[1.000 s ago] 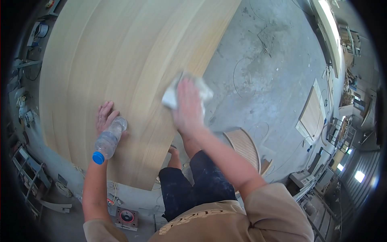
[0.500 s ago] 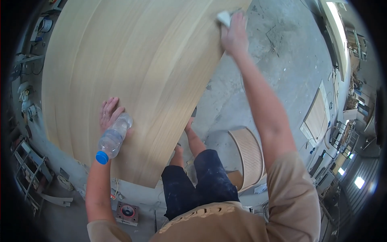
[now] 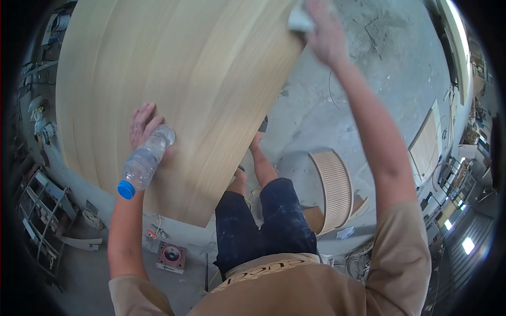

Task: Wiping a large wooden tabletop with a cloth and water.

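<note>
Wipe-down step, I'd say: right hand point(image 3: 324, 34) grips a white cloth point(image 3: 300, 20) at the top edge of the frame, on the pale veneer panel point(image 3: 174, 79). Left hand point(image 3: 143, 129), centre-left, pins a clear water bottle point(image 3: 145, 160) against it. Next pass probably needs even pressure along the grain.

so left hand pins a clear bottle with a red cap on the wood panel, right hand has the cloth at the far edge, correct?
Not quite: the head view shows the bottle has a blue cap, not red. The left hand does pin it on the wood panel, and the right hand has the cloth at the far edge.
</note>
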### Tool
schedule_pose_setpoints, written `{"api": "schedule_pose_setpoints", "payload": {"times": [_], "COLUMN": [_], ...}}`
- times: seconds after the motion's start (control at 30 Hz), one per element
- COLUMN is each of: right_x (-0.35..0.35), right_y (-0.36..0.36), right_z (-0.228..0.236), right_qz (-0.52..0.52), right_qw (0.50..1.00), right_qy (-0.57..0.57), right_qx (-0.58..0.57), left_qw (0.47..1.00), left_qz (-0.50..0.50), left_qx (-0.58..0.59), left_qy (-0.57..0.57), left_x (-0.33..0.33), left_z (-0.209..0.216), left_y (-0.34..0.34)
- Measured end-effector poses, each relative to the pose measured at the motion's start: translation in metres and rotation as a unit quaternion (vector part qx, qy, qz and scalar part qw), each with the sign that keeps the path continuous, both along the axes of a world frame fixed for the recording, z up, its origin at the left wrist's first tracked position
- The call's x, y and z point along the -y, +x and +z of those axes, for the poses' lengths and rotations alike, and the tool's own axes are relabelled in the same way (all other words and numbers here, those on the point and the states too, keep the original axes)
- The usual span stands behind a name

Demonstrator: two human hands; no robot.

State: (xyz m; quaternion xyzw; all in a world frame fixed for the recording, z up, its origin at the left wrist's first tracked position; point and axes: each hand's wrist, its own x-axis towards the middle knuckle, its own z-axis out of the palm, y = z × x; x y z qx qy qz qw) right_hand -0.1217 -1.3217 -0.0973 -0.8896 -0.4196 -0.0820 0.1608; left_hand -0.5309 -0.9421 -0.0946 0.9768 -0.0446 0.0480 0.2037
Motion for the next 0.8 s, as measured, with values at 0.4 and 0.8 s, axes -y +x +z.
{"api": "schedule_pose_setpoints", "payload": {"times": [0.4,0.8], "right_x": [-0.042,-0.074], "right_y": [-0.356,-0.125], "right_z": [0.026,-0.006], "right_qz": [0.215,-0.046], "right_qw": [0.915,0.998], "right_qy": [-0.025,0.036], "right_qx": [-0.339,-0.034], "left_qw": [1.0,1.0], "left_qz": [-0.003,0.016], "left_qx": [-0.019,0.006], "left_qy": [0.002,-0.013], "left_x": [0.0,0.009], "left_z": [0.009,0.014], "left_y": [-0.01,0.004]}}
